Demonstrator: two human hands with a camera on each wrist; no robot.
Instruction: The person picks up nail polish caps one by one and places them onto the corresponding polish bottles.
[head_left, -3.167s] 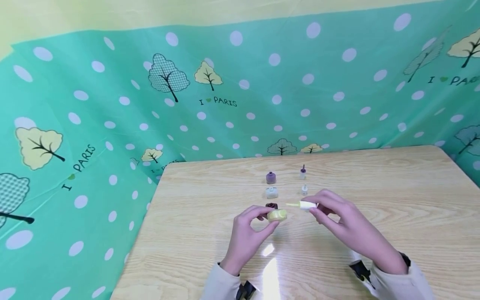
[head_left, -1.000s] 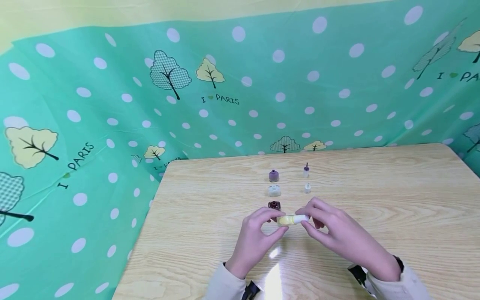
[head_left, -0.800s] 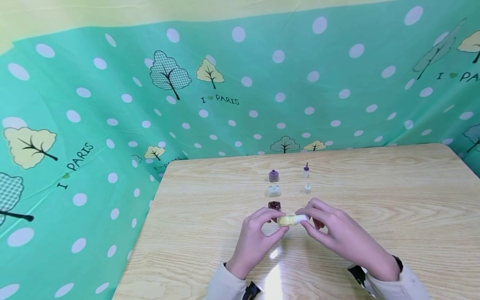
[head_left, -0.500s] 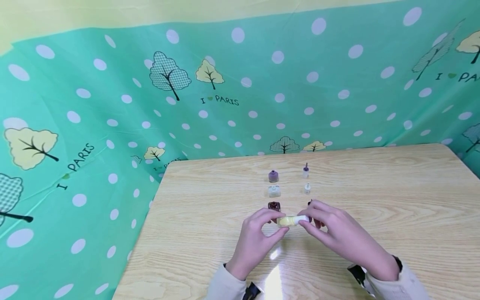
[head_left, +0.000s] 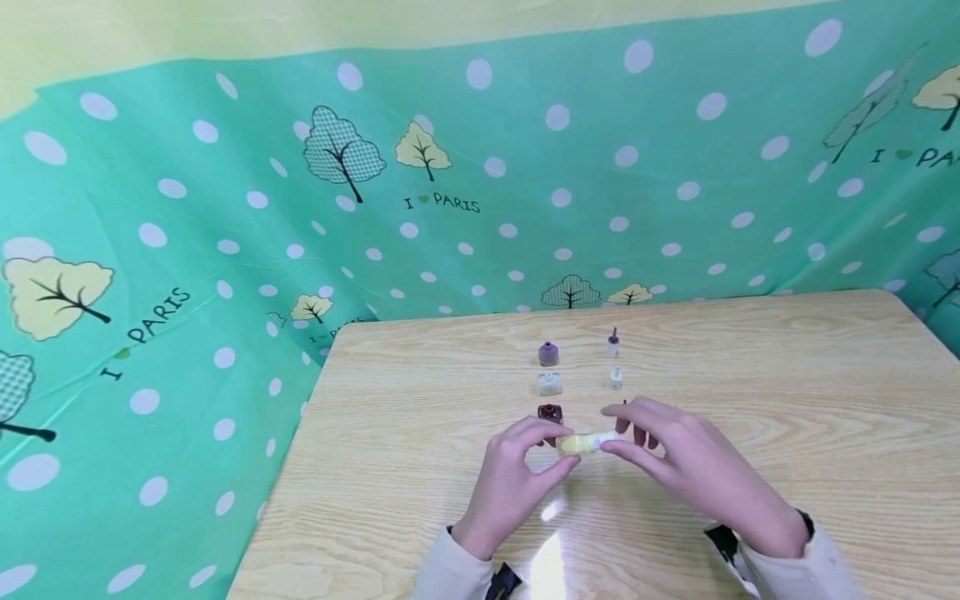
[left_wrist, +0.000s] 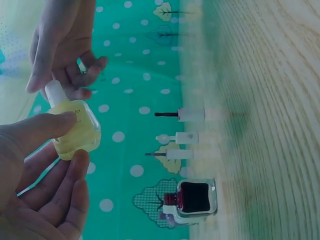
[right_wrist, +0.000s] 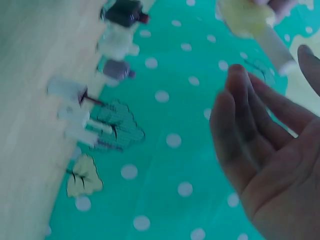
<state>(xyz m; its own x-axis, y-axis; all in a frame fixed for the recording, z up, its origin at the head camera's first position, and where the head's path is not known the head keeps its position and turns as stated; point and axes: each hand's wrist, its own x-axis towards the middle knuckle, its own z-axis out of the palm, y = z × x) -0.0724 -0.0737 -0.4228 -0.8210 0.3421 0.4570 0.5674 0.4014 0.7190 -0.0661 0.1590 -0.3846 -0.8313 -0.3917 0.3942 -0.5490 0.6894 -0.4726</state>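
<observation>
My left hand point(head_left: 513, 475) pinches a small bottle of yellow nail polish point(left_wrist: 82, 132) between thumb and fingers, above the table. Its white cap point(left_wrist: 55, 94) sits on the neck and points to the right in the head view. Right beside that cap is my right hand point(head_left: 690, 454), thumb and fingers spread apart; the right wrist view shows a gap between them and the cap. Behind the left hand stands an uncapped dark red polish bottle point(head_left: 550, 412), partly hidden by the fingers in the head view.
An uncapped white bottle point(head_left: 550, 383) and a purple one point(head_left: 548, 353) stand farther back. To their right, a white brush cap point(head_left: 616, 379) and a purple-brushed cap point(head_left: 613, 343) stand brush up. A dark-brushed cap point(left_wrist: 190, 114) stands nearest. Dotted cloth point(head_left: 450, 167) hangs behind the table.
The brush cap, apart from the yellow bottle at first, was brought left onto its neck and turned by the right hand. Now the right fingers have spread off the cap.
</observation>
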